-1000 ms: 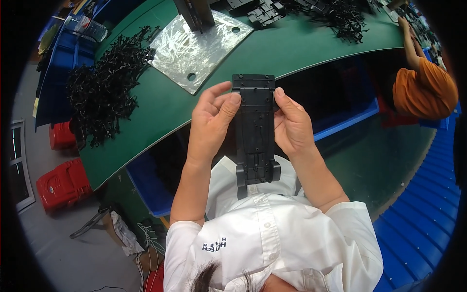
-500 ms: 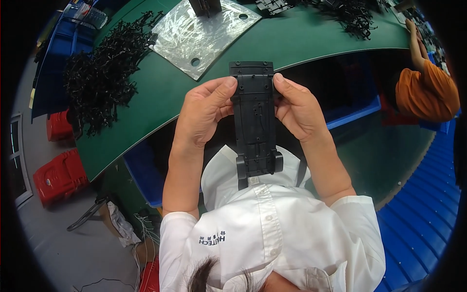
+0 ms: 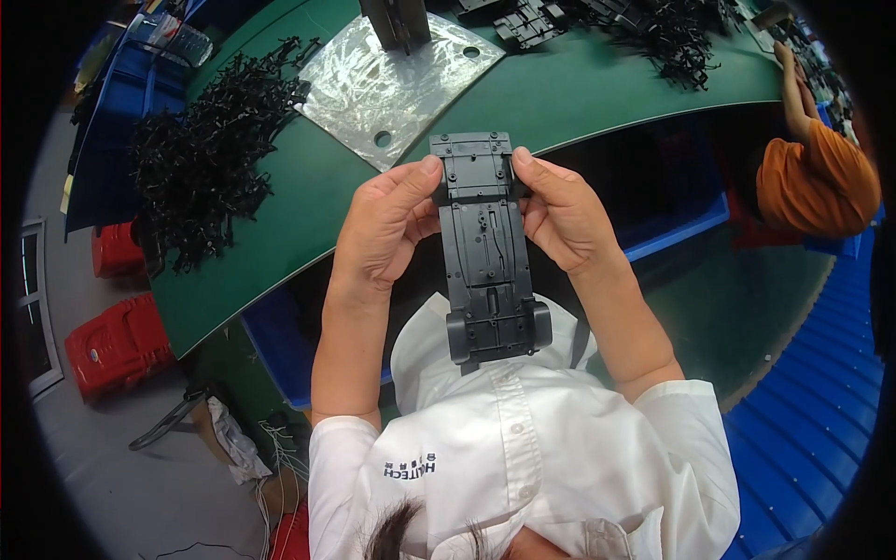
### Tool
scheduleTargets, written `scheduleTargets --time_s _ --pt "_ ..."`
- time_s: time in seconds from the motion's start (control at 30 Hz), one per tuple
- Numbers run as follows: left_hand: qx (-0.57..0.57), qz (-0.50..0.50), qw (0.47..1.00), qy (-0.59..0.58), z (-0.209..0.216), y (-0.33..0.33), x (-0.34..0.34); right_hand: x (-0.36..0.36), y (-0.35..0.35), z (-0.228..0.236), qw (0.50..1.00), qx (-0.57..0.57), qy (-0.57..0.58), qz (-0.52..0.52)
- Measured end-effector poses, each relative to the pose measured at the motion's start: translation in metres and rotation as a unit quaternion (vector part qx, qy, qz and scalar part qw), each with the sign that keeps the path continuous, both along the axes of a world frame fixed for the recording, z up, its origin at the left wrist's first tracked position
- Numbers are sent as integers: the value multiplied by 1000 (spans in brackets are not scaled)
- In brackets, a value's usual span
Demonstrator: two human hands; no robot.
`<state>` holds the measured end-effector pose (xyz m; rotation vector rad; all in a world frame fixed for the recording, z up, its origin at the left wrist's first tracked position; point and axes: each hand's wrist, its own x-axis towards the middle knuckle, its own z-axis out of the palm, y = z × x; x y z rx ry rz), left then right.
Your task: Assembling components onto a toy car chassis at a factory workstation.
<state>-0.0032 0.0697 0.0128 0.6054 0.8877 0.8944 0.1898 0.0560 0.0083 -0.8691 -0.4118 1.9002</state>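
Observation:
A long black plastic chassis is held up in front of my body, its far end over the table edge. My left hand pinches its far left side, thumb on the edge and fingers curled underneath. On the opposite side my right hand grips the far right edge in the same way. Screw bosses, slots and ribs cover the face toward me. Two rounded, arch-like pieces stick out at its near end. Both hands' fingertips under the part are hidden.
On the green table stands a metal plate with a dark upright post. Heaps of small black plastic parts lie left and far right. Red stools are at lower left. Another person's orange sleeve shows at right.
The chassis has tilted so more of its ribbed face shows, and its far end has come slightly nearer. Both hands keep their hold and have shifted slightly with it.

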Motion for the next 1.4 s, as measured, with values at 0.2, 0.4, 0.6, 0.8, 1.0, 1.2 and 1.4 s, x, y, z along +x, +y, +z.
scheduleTargets --time_s 0.2,0.4,0.6,0.8,1.0,1.2,1.4 --pt "-7 -11 999 -32 0 5 -3 -4 6 1 1000 5 11 -5" --pt "-33 -5 996 -79 3 5 -2 -8 7 2 1000 5 -17 -17" --pt "-34 28 995 -87 6 14 1 -14 13 6 999 21 -30 -35" --pt "-18 39 994 -96 5 19 -3 -19 23 9 998 35 -36 -34" --pt "-21 50 994 -99 6 29 -4 -20 34 12 999 26 -5 -23" --pt "-27 60 992 -103 6 42 -2 -21 47 11 999 18 -5 -42" --pt "-50 77 987 -131 3 54 0 -21 62 9 998 2 -6 -59"
